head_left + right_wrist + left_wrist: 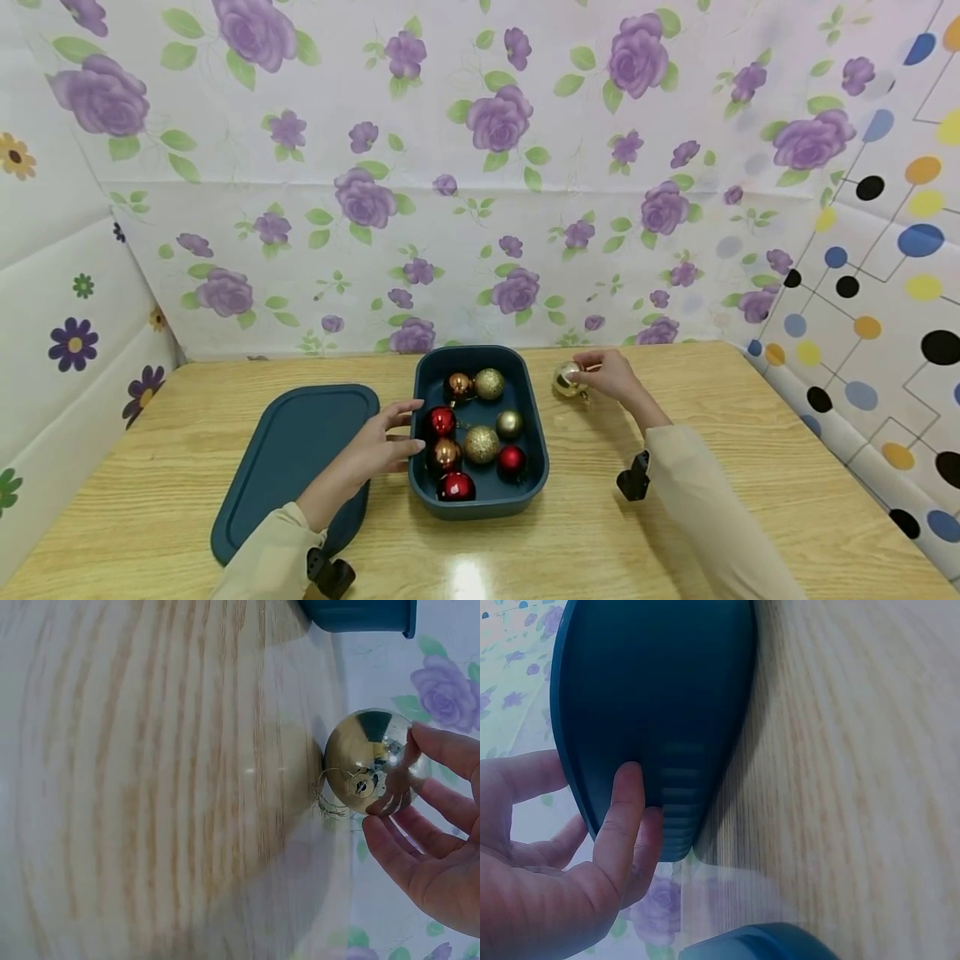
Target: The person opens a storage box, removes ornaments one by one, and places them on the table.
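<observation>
A dark teal plastic box (480,507) stands on the table, with several red, copper and gold Christmas balls inside, among them a glittery gold ball (481,445) and a red ball (512,460). My left hand (378,443) holds the box's left wall. In the left wrist view, some of its fingers (626,806) lie against the outer wall (660,690) while others reach over the rim. To the right of the box, my right hand (611,375) pinches a shiny gold Christmas ball (360,765) between thumb and fingers. A thin hanging loop sticks out from its cap.
A teal lid (292,450) lies flat on the wooden table (600,533), left of the box and partly under the left forearm. Floral cloth (450,275) hangs along the back edge; patterned cloths stand at both sides.
</observation>
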`<state>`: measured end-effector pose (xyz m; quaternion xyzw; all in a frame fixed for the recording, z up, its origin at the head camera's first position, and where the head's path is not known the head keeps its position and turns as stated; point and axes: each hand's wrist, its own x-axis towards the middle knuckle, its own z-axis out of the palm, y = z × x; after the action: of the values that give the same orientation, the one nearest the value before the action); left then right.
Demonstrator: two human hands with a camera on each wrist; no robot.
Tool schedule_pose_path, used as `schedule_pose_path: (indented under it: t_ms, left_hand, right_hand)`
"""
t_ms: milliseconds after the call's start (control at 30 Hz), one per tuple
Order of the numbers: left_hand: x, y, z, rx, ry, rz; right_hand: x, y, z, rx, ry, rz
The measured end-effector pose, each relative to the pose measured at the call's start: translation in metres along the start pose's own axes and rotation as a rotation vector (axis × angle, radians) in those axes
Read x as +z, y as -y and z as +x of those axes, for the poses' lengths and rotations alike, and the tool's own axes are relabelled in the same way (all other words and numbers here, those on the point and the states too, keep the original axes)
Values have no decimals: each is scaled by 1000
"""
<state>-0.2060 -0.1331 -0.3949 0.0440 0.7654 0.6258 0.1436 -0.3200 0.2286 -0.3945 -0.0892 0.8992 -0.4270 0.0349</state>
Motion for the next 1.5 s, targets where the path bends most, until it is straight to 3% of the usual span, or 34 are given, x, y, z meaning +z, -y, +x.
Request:
schedule_pose_path:
  t_ms: [467, 1167, 1500]
  left_hand:
    - [1, 0, 1, -2, 3, 4]
    - [1, 1, 0, 1, -10, 5]
    - [1, 1, -1, 1, -17, 7]
  right_hand:
    - [1, -11, 4, 56, -2, 36]
    - [-2, -8, -7, 30, 21, 75]
    - [-4, -2, -12, 6, -8, 1]
